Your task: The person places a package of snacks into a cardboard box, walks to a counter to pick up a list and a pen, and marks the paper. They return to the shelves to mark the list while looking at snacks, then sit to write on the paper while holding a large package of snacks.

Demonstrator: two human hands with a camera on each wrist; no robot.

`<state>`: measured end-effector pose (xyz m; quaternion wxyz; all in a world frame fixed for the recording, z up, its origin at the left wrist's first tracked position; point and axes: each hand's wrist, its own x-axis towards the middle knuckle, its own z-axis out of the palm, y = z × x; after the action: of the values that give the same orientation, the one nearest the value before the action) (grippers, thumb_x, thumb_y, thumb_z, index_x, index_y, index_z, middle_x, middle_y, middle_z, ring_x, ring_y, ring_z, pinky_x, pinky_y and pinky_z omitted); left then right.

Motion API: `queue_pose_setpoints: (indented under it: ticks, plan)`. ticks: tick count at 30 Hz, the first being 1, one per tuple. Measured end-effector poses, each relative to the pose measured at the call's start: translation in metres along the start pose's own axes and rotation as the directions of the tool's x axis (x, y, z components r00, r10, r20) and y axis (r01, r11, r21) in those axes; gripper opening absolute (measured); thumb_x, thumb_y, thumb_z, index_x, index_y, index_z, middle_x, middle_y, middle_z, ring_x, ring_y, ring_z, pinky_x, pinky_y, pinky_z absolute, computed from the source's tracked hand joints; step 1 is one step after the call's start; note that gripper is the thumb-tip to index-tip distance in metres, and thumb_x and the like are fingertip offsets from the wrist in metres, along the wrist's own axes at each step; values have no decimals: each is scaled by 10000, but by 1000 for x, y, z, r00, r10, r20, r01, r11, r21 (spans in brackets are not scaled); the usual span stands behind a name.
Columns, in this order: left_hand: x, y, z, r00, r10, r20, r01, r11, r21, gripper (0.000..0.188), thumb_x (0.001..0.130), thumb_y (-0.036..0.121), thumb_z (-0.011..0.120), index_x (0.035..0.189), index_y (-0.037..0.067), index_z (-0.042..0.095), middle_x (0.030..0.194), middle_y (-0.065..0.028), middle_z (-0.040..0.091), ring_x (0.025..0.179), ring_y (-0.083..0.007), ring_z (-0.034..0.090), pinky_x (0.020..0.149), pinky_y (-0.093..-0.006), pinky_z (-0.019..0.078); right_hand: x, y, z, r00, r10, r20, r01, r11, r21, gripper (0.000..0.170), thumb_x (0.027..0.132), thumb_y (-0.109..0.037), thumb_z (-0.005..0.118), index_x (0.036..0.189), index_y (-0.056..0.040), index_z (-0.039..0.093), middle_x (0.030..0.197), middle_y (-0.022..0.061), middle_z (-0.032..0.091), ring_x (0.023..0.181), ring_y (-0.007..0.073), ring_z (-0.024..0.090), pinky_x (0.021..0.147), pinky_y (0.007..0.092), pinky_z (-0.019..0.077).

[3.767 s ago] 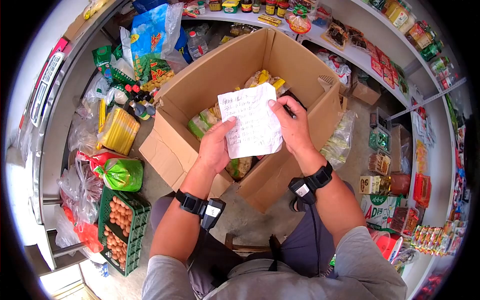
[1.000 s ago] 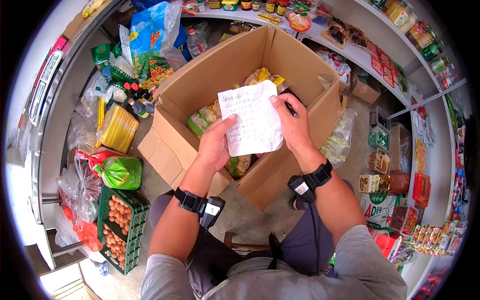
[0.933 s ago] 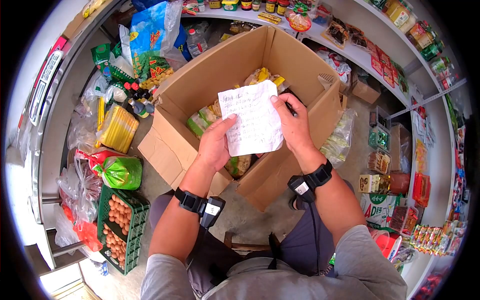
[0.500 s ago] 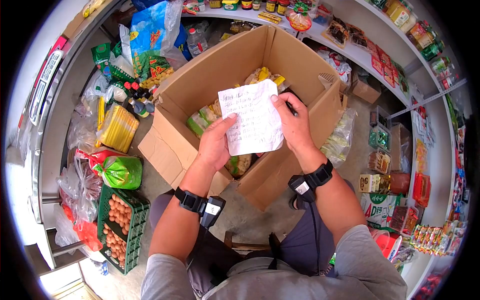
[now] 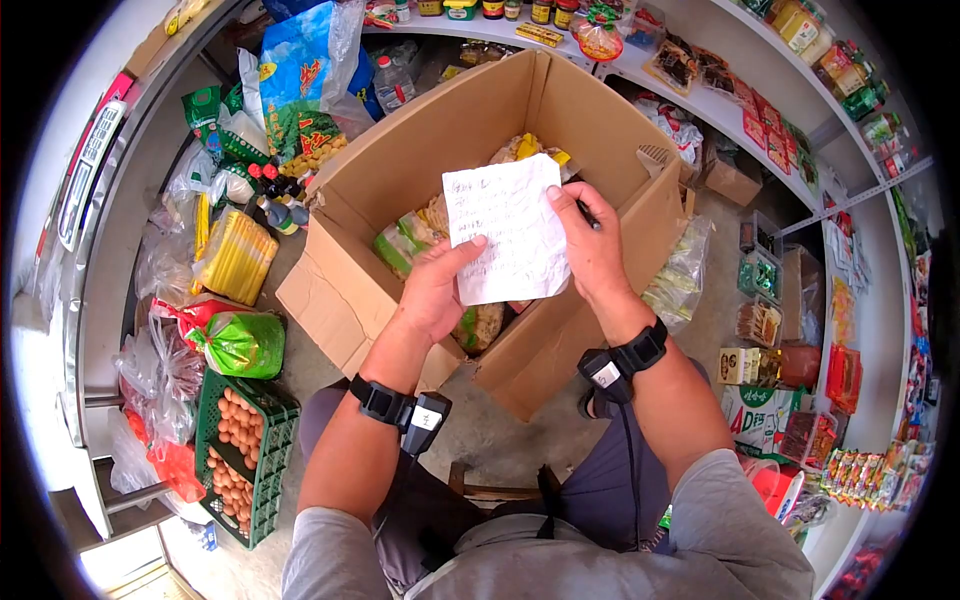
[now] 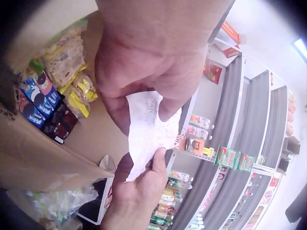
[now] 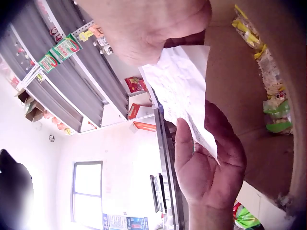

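Observation:
A creased white sheet of paper (image 5: 510, 255) with handwritten lines is held up over the open cardboard box (image 5: 440, 130). My left hand (image 5: 432, 292) pinches its left edge, thumb on the written face and fingers behind. The right hand (image 5: 592, 255) pinches the upper right edge between thumb and curled fingers; a small dark pen-like tip shows by those fingers. In the left wrist view both hands hold the sheet (image 6: 144, 127). The right wrist view shows the sheet (image 7: 180, 86) with the left thumb flat on it. Packaged foods (image 5: 405, 245) lie inside the box, partly hidden by the paper.
Left on the floor stand a green crate of eggs (image 5: 275, 460), a green bag (image 5: 245, 350) and a bundle of yellow packs (image 5: 240, 260). Shelves of jars and packets curve round the back and right. A carton (image 5: 760, 420) sits at right.
The paper has shifted slightly right and up, with both hands moving along with it. The left thumb lies a little further in over the sheet. Box and surroundings stay put.

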<state>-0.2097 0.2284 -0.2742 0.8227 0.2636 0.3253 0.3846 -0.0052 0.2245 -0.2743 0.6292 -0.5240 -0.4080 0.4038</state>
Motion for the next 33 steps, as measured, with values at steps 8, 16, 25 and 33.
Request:
queue_pose_setpoints:
  ticks: [8,16,25,33]
  plan:
    - [-5,2,5,999,-30,19,30,999,14,386,990,232,635,1301,8,587,1208,-108,697,1066,-202,701,900,-358,589,2,-1,-1,999,-19,-36,19,1000,5,191,981,-189,684,909,-16,645,793,-47,583,752,47,482,680,230,422]
    - [-4,1,1,998,-56,-19,57,997,60,382,996,271,629,1282,20,596,1147,-93,715,980,-172,724,789,-300,625,4,-2,-1,998,-36,-59,38,999,27,193,983,-181,681,904,-9,645,788,-46,582,751,47,485,673,231,419]
    - [-3,0,1,997,-72,-36,75,995,65,386,996,266,632,1283,11,594,1165,-102,710,1003,-181,718,829,-314,621,4,-4,-3,997,-53,-62,54,998,15,195,985,-178,678,896,-8,643,794,-41,585,755,48,488,683,234,425]
    - [-3,0,2,997,-63,-37,66,995,75,395,1001,272,628,1291,6,594,1172,-108,708,1003,-181,716,836,-311,616,5,-5,-3,997,-50,-65,51,999,2,198,986,-181,676,895,-8,643,793,-44,580,757,46,482,684,234,419]
